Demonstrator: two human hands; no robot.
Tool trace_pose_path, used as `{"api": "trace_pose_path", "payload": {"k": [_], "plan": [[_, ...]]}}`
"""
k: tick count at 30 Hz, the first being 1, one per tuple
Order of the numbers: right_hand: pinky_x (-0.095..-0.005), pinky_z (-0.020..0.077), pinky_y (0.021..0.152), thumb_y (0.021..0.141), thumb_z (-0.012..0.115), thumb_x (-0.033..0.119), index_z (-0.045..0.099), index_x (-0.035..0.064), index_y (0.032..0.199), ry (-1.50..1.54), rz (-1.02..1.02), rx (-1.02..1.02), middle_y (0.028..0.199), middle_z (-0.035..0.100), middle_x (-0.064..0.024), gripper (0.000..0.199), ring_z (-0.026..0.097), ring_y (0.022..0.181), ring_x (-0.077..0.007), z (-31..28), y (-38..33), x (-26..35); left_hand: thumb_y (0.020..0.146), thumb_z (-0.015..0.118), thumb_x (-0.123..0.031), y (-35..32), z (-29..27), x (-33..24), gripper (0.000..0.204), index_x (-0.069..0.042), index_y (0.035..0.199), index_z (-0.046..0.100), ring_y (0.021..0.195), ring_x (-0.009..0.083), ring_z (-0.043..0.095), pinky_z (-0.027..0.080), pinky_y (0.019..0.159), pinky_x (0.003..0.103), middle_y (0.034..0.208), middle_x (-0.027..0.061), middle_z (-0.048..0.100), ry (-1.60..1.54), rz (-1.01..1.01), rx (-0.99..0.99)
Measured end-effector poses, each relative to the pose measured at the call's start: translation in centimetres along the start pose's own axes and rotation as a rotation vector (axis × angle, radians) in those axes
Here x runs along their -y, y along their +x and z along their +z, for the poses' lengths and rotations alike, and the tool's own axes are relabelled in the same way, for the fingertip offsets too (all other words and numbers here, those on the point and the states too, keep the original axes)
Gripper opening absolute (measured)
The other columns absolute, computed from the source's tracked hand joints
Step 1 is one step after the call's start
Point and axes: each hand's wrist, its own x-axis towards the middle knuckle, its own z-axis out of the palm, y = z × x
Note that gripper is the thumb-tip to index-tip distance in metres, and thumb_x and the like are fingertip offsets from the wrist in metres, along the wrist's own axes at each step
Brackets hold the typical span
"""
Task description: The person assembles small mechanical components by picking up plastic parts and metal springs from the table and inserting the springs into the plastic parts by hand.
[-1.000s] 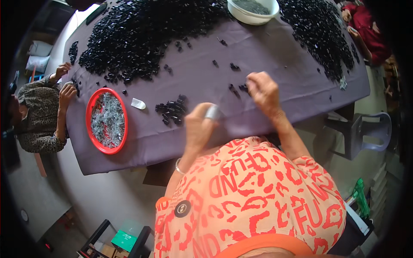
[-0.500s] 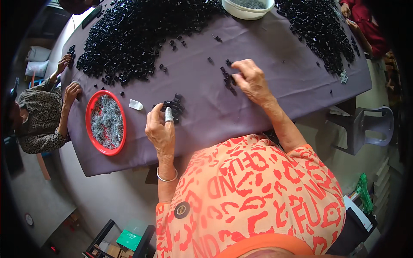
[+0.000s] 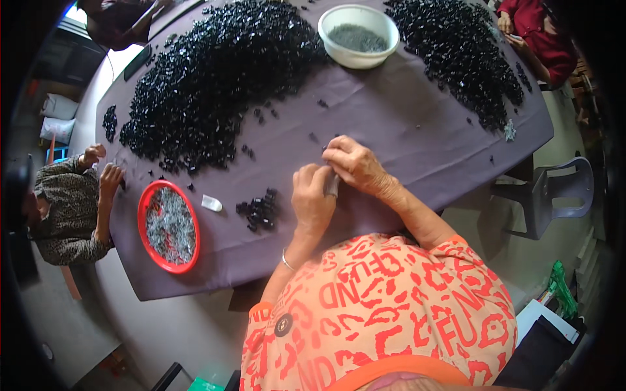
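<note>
My left hand [image 3: 313, 199] and my right hand [image 3: 357, 167] meet above the near middle of the cloth-covered table, fingertips together. Both are closed with the fingers bent inward, and whatever they pinch is hidden behind the fingers. A grey wrapping [image 3: 332, 186] covers one finger of my left hand. To the left of that hand lies a small heap of black plastic pieces [image 3: 259, 210]. Farther left, a red oval basin [image 3: 194, 251] holds many thin silvery-grey bits. Between basin and heap is a small white scoop-like piece [image 3: 211, 203].
A large mound of black pieces [image 3: 215, 78] covers the far left, another mound [image 3: 450, 58] the far right. Between them stands a white bowl [image 3: 358, 60] with grey bits. One person [image 3: 72, 202] sits at left, others at the far corners. A grey plastic chair [image 3: 544, 195] stands right.
My left hand has left the small black heap and moved right to meet my right hand. My right hand has come left and nearer. The whole view has shifted, showing more of the far table.
</note>
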Motion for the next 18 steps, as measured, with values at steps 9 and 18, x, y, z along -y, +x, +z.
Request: {"api": "trace_pose_path", "payload": {"k": [9,18], "plan": [[-0.0348,0.0511,0.072,0.079,0.065,0.002,0.063,0.0017,0.092,0.002,0.124,-0.055,0.093,0.06,-0.0126,0.013,0.062,0.081,-0.0295,-2.9,1.6,-2.3,0.067,0.075,-0.006,-0.1,-0.3,0.5,0.022,-0.009,0.087,0.065,0.086,0.0264,0.056,0.046,0.077,0.036,0.092,0.0058,0.061,-0.122,0.005,0.043],[-0.0379,0.0491,0.077,0.076,0.066,0.002,0.062,0.0045,0.095,-0.34,0.096,-0.232,0.092,0.057,-0.0121,0.019,0.059,0.086,-0.031,-0.7,8.0,-5.1,0.065,0.075,-0.004,0.6,0.6,1.0,0.024,-0.008,0.088,0.066,0.088,0.0265,0.056,0.046,0.077,0.037,0.093,0.0058,0.061,-0.102,-0.007,-0.04]]}}
